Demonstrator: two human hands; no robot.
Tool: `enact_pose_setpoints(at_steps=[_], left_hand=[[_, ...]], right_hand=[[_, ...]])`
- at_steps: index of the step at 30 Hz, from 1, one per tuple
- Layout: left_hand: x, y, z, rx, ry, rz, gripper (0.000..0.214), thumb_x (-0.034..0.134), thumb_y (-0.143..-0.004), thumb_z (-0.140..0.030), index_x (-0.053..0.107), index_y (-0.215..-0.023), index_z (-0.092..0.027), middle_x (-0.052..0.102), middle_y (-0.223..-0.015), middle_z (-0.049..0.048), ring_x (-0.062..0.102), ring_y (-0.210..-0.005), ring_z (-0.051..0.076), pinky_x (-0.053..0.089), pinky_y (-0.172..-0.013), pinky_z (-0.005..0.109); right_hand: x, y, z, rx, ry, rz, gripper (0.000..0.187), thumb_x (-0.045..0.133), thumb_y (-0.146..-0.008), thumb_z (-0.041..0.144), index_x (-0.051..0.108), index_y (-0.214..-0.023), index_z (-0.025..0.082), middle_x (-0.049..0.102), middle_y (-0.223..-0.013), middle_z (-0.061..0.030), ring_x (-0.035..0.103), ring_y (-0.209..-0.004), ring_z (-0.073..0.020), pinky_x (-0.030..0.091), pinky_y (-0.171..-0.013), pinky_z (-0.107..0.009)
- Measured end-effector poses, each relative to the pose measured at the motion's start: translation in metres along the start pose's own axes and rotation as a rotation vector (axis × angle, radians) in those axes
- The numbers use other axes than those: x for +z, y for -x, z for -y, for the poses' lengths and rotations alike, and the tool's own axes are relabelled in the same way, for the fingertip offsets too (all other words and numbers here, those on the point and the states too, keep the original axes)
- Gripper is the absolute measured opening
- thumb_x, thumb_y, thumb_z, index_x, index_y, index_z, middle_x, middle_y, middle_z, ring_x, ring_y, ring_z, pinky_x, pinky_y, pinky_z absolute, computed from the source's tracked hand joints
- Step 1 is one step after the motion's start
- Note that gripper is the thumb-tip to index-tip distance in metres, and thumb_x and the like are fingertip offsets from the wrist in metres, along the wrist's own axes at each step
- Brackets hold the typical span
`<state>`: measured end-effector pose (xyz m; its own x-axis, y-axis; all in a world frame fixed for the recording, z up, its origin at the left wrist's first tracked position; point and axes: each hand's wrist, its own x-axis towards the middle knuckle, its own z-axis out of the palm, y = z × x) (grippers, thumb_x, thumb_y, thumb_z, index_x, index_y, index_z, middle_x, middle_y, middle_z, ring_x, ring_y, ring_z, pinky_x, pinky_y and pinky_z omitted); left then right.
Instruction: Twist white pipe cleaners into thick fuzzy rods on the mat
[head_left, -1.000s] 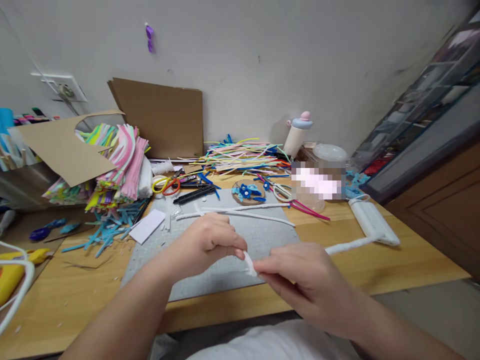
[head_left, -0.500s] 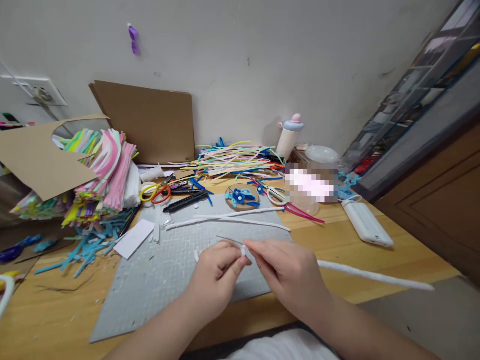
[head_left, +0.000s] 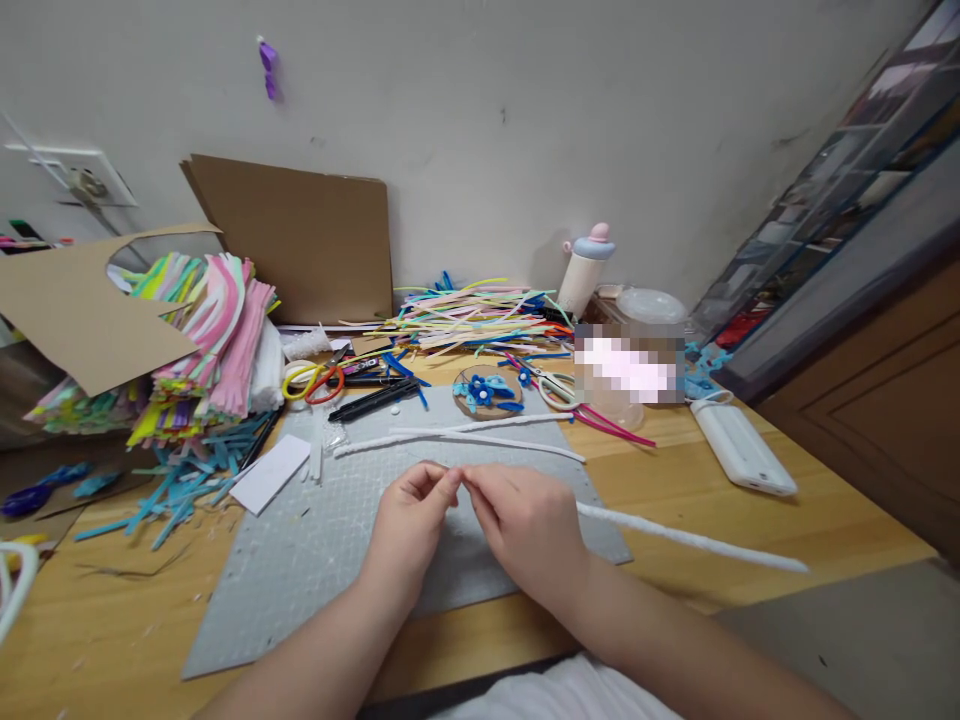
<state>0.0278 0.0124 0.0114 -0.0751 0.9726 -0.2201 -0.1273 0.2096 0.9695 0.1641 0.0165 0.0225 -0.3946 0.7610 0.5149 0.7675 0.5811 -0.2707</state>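
Both hands meet over the grey cutting mat (head_left: 300, 570), fingertips touching. My left hand (head_left: 412, 525) is closed in a pinch, its thumb and index finger at the end of a white pipe cleaner that the fingers now hide. My right hand (head_left: 529, 510) is closed too, fingers pressed together against the left fingertips. Out from behind it to the right stretches the long white pipe cleaner (head_left: 697, 535). A thin dark wire shows faintly just above the left fingers. Beyond the hands, more white pipe cleaners (head_left: 517, 447) lie on the mat.
Behind the mat are blue flowers on a round wooden disc (head_left: 466, 400), a black pen-like tool (head_left: 375, 400), orange-handled scissors (head_left: 326, 383) and a colourful pipe-cleaner pile (head_left: 480, 320). Bundled pipe cleaners (head_left: 214, 350) stand left; a white power bank (head_left: 742, 450) lies right.
Both hands have shifted left and slightly up, and the long white pipe cleaner has moved with them. The white bit between the fingertips is now covered; the wire is less visible.
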Motion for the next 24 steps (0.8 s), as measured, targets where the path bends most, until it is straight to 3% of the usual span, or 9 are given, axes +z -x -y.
enact_pose_setpoints(at_steps=[6, 11, 14, 16, 18, 24], left_hand=[[-0.008, -0.007, 0.002, -0.021, 0.099, 0.012, 0.033, 0.068, -0.066, -0.044, 0.054, -0.062, -0.014, 0.049, -0.047, -0.0054, 0.038, -0.039, 0.005, 0.028, -0.039, 0.017], [-0.015, -0.016, -0.002, 0.129, 0.032, -0.074, 0.028, 0.069, -0.066, -0.037, 0.056, -0.062, -0.013, 0.052, -0.053, -0.0038, 0.042, -0.039, 0.005, 0.03, -0.039, 0.018], [-0.019, -0.018, -0.006, 0.305, -0.092, -0.076, 0.022, 0.067, -0.07, -0.032, 0.058, -0.062, -0.013, 0.057, -0.061, -0.0006, 0.046, -0.044, 0.007, 0.037, -0.043, 0.019], [-0.02, -0.018, -0.008, 0.392, -0.139, -0.01, 0.019, 0.064, -0.074, -0.03, 0.06, -0.065, -0.013, 0.059, -0.064, 0.001, 0.049, -0.048, 0.008, 0.04, -0.044, 0.02], [-0.022, -0.017, -0.007, 0.449, -0.153, 0.066, 0.017, 0.062, -0.076, -0.028, 0.062, -0.067, -0.014, 0.059, -0.064, 0.0014, 0.05, -0.051, 0.009, 0.041, -0.045, 0.02], [-0.018, -0.015, -0.004, 0.537, -0.104, 0.151, 0.006, 0.061, -0.077, -0.018, 0.065, -0.072, -0.017, 0.056, -0.062, -0.0007, 0.052, -0.053, 0.009, 0.043, -0.043, 0.019]], right_hand=[[-0.001, -0.005, 0.004, -0.043, 0.026, 0.099, 0.018, 0.043, -0.088, 0.02, 0.058, -0.077, 0.019, 0.061, -0.067, -0.0019, 0.054, -0.062, -0.0137, 0.026, -0.057, -0.027], [-0.005, -0.031, -0.005, 0.089, -0.347, 0.309, 0.016, 0.043, -0.09, 0.024, 0.057, -0.096, 0.019, 0.064, -0.08, -0.0019, 0.057, -0.073, -0.0132, 0.035, -0.062, -0.023], [-0.01, -0.05, -0.018, 0.194, -0.697, 0.583, 0.023, 0.042, -0.09, 0.031, 0.057, -0.082, 0.017, 0.058, -0.068, 0.0005, 0.051, -0.06, -0.0101, 0.036, -0.055, -0.021], [-0.012, -0.058, -0.024, 0.26, -0.946, 0.816, 0.028, 0.041, -0.09, 0.037, 0.056, -0.079, 0.015, 0.053, -0.063, 0.0025, 0.043, -0.05, -0.0072, 0.032, -0.047, -0.019], [-0.014, -0.06, -0.028, 0.308, -1.114, 0.937, 0.03, 0.044, -0.088, 0.042, 0.056, -0.082, 0.015, 0.049, -0.061, 0.0043, 0.035, -0.044, -0.0051, 0.027, -0.042, -0.018], [-0.016, -0.052, -0.033, 0.355, -1.267, 0.932, 0.03, 0.049, -0.086, 0.041, 0.06, -0.085, 0.013, 0.033, -0.054, 0.0082, 0.022, -0.043, -0.0039, 0.015, -0.039, -0.018]])
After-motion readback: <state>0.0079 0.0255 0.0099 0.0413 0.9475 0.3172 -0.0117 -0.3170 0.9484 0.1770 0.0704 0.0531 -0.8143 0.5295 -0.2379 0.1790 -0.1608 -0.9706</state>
